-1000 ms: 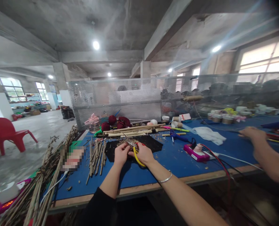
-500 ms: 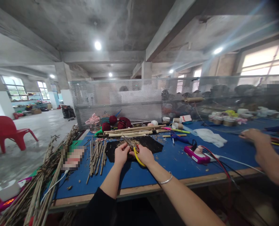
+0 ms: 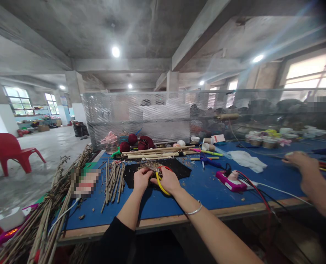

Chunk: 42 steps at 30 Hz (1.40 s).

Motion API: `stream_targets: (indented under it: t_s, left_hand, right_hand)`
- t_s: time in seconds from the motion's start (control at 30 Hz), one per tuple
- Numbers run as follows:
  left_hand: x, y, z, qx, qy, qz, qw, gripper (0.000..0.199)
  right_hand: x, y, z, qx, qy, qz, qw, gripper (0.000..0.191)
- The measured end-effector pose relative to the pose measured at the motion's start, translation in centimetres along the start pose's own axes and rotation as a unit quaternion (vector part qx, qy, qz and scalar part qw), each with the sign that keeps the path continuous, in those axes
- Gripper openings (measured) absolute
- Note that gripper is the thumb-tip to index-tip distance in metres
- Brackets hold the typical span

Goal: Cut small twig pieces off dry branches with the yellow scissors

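Note:
My right hand [image 3: 168, 180] is closed round scissors [image 3: 160, 182] with yellow and red handles, their blades pointing up and left towards my other hand. The fingers of my left hand [image 3: 141, 179] are pinched together near the blade tips; what they hold is too small to make out. Both hands are over the near part of a black cloth [image 3: 180, 169] strewn with brown plant scraps. Cut dry stalks [image 3: 114, 183] lie on the blue table just left of the cloth.
Behind the cloth lie long sticks [image 3: 157, 154] and dark red yarn balls [image 3: 124, 147]. A purple power strip [image 3: 231, 181] with cables sits to the right, and another person's hand [image 3: 301, 161] is beyond it. Long dry branches [image 3: 52, 198] lean at the left edge.
The scissors have turned slightly, and their red handle now shows above my right hand. My left hand stays pinched in nearly the same place. The whole view has shifted a little.

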State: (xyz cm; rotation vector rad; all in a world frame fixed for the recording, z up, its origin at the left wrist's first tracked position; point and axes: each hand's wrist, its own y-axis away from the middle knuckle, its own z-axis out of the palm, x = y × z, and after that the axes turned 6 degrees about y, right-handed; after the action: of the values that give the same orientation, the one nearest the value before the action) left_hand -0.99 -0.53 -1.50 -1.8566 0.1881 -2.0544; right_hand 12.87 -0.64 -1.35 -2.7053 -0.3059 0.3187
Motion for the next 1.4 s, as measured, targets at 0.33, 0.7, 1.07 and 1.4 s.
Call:
stream_targets:
  t_s: [0.33, 0.7, 1.07, 1.4]
  left_hand:
    - [-0.68, 0.08, 0.16, -0.007, -0.064, 0.011, 0.998, 0.021]
    - [-0.89, 0.03, 0.1, 0.016, -0.059, -0.009, 0.998, 0.026]
    - [-0.93, -0.08, 0.45, 0.008, 0.076, -0.078, 0.994, 0.027]
    - [-0.67, 0.21, 0.51, -0.019, 0.065, -0.082, 0.994, 0.021]
  right_hand:
    - [-0.03, 0.02, -0.13, -0.027, -0.019, 0.036, 0.999, 0.053]
    - [-0.05, -0.01, -0.34, -0.056, -0.017, 0.058, 0.997, 0.057]
    - [-0.12, 0.11, -0.27, -0.028, 0.024, 0.064, 0.997, 0.056]
    - [0.24, -0.15, 0.43, 0.009, 0.002, -0.014, 1.0, 0.054]
